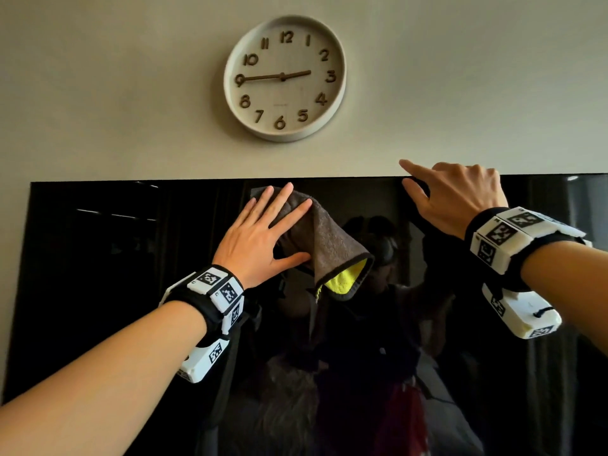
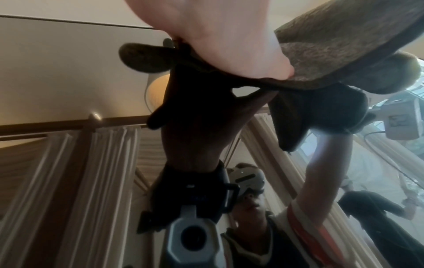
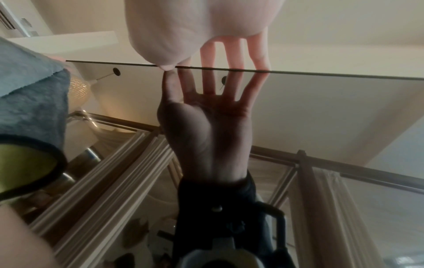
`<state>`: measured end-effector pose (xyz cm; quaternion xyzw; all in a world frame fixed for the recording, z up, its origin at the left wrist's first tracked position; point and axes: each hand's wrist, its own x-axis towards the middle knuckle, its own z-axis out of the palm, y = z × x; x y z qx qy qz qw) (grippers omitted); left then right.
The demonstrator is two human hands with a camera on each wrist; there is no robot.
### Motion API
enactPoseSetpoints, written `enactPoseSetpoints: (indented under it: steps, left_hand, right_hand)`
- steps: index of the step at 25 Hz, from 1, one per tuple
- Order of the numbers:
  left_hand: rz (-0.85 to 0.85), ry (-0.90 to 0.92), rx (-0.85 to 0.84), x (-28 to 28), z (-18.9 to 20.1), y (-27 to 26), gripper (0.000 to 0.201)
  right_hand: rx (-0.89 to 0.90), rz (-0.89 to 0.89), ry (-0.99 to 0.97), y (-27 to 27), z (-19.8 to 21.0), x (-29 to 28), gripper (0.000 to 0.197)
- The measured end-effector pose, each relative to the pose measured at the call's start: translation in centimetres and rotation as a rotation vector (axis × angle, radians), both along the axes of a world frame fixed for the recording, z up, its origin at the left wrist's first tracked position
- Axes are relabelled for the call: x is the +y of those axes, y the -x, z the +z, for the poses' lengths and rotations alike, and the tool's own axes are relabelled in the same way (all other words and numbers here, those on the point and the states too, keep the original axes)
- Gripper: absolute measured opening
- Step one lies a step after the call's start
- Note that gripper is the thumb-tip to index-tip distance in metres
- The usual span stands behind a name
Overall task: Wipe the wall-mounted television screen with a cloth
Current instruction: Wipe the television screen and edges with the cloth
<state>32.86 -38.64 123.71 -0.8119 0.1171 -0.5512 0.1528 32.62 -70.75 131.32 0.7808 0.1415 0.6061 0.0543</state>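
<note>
The black wall-mounted television screen fills the lower half of the head view. My left hand lies flat with straight, spread fingers and presses a grey-brown cloth against the glass just under the top edge, near the middle. A corner of the cloth hangs down and shows its yellow underside. The left wrist view shows the palm on the cloth. My right hand rests at the screen's top edge, further right. Its fingers reach straight up past the edge and the thumb touches the glass.
A round pale wall clock hangs on the beige wall above the television. The screen's left edge stands near the left side of the head view. The glass mirrors a person, curtains and a window. The cloth shows at the right wrist view's left.
</note>
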Motion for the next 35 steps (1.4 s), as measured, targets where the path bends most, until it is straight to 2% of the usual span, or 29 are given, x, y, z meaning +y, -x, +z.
enactPoseSetpoints:
  steps: [5,10,14,18,21,26,29,35]
  left_hand:
    - [0.029,0.079,0.057,5.0,-0.3,1.1,0.088]
    - [0.008,0.043,0.073,6.4,-0.2,0.6,0.09]
    - [-0.028,0.069,0.029,10.1,0.1,0.4,0.087]
    - [-0.064,0.03,-0.017,10.7,-0.1,-0.3,0.088]
    - [-0.06,-0.047,-0.041,14.0,0.2,-0.1,0.084]
    - [0.006,-0.217,-0.094,19.1,0.6,0.0,0.068]
    - [0.017,-0.243,-0.104,20.9,0.6,0.5,0.058]
    - [0.035,-0.223,-0.106,22.5,0.5,0.4,0.06]
  right_hand:
    - [0.034,0.072,0.11,-0.6,0.2,8.3,0.054]
    - [0.046,0.063,0.132,-0.9,2.2,17.5,0.05]
    - [0.069,-0.011,0.119,-1.0,1.7,19.3,0.041]
    - [0.09,-0.035,0.077,-0.8,1.6,19.4,0.048]
    - [0.098,-0.04,0.055,-0.7,1.5,19.5,0.049]
    - [0.119,-0.063,0.043,0.0,1.3,20.0,0.049]
    - [0.129,-0.073,0.002,0.4,1.2,20.6,0.049]
    - [0.082,-0.046,0.029,0.2,1.7,27.9,0.049]
